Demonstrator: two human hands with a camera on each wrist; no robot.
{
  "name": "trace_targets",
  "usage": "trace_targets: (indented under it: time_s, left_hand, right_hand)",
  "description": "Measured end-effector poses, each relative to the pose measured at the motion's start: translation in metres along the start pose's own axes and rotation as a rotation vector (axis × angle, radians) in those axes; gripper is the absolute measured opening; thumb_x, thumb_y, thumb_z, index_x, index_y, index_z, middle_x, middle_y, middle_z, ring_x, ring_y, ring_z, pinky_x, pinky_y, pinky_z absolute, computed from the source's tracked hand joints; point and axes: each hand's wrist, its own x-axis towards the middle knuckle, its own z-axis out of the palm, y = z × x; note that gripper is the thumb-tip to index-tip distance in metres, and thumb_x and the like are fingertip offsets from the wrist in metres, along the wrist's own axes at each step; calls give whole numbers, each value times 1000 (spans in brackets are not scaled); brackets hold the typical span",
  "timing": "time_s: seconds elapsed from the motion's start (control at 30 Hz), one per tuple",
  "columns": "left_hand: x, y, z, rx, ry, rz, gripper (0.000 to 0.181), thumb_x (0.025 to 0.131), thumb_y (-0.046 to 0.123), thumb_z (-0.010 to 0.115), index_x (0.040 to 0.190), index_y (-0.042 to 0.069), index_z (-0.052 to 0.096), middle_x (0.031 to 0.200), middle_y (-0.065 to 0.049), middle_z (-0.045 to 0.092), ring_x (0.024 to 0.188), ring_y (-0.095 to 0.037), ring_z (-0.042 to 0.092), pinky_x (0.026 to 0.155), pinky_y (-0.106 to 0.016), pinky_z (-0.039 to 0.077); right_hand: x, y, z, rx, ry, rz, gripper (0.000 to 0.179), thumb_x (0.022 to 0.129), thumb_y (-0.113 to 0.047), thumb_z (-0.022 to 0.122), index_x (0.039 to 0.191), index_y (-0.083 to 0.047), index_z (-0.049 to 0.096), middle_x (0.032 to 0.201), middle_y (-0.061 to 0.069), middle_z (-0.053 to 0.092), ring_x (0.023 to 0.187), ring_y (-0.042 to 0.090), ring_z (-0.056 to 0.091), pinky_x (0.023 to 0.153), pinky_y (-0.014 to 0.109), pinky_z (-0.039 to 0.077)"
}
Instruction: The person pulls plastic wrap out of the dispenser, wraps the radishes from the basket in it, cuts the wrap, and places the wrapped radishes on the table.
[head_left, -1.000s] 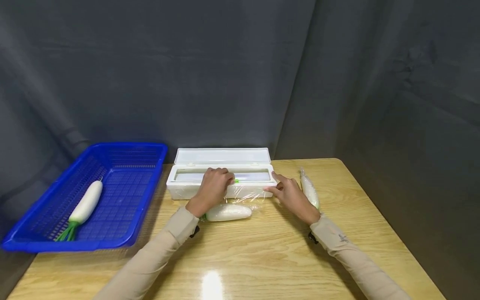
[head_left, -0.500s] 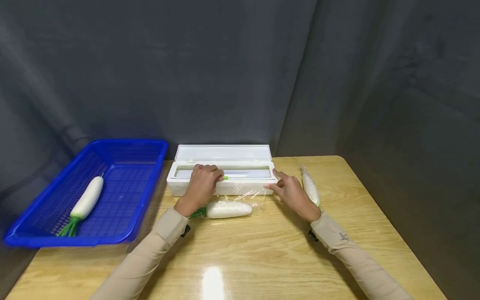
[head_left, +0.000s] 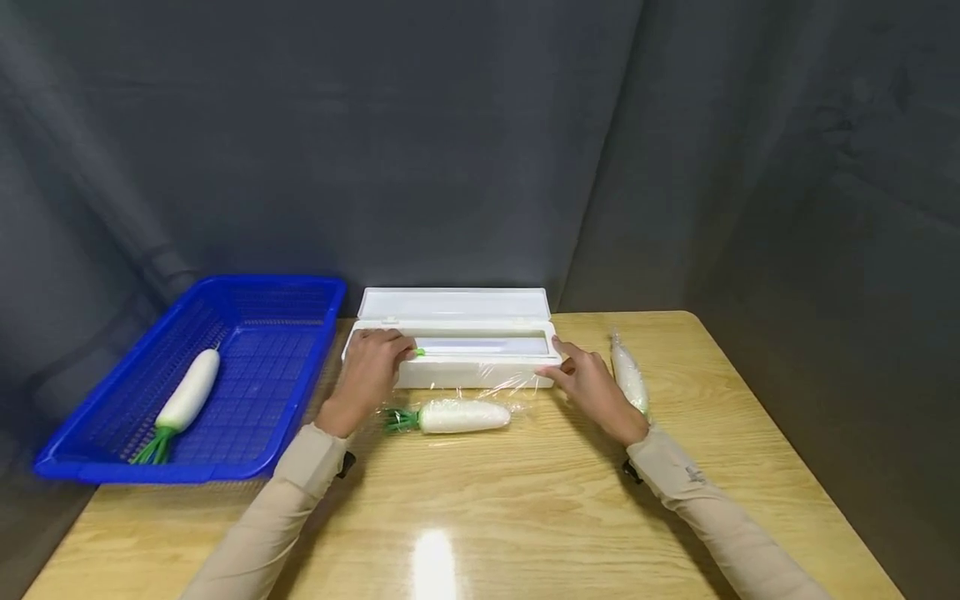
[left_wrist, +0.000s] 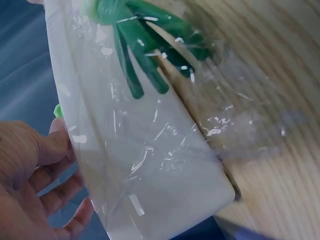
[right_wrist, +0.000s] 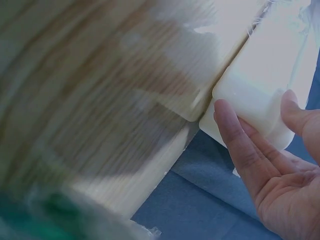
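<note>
From where I stand, the white box [head_left: 472, 375] sits at the centre of the frame, on the wooden table [head_left: 525, 521], its lid [head_left: 453, 304] raised at the back edge. The left hand [head_left: 366, 367] is at the box's left end, fingers bent over the front rim; thumb and fingertips pinch a small green knob [head_left: 420, 352] on that rim. The right hand [head_left: 588, 387] grips the box's right end between thumb and fingers, thumb on the upper edge, as I see in the right wrist view.

Clear film [head_left: 498, 382] lies across the box's front face and reaches down to the table. In the left wrist view it also covers the green leaves of a radish. That white radish [head_left: 465, 417] lies lengthwise just in front of the box, at the centre of the frame, leaves to the left.

A second radish [head_left: 628, 375], wrapped in film, lies right of centre, beside the right hand. A blue basket [head_left: 187, 473] occupies the left of the frame and contains a third radish [head_left: 192, 392], leaves toward the lower left. A dark curtain [head_left: 450, 142] hangs behind the table.
</note>
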Motion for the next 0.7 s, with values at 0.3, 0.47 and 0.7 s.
trace_targets:
  time_s: [0.3,0.47,0.7]
  left_hand:
    - [-5,-8,-4,-5,74,-19,4,90,8,78,93,5,78,93,-10,76,86,-34,72,69,-48,49]
    - [-9,-9,-7,-2,80,-44,5,91,8,77,95,5,78,96,-10,75,90,-34,71,69,-48,48]
    - [-11,-9,-12,15,76,-74,6,91,10,77,96,7,79,97,-9,76,89,-33,69,78,-51,48]
  right_hand:
    - [1,2,-1,-16,16,-7,74,99,-26,73,154,10,40,64,9,70,39,6,42,41,22,33]
    - [1,2,-1,-28,34,-18,73,98,-25,74,153,11,41,62,11,69,39,4,40,41,21,31]
    - [2,2,1,-34,42,-28,71,97,-21,75,151,12,43,69,14,73,41,3,37,43,21,33]
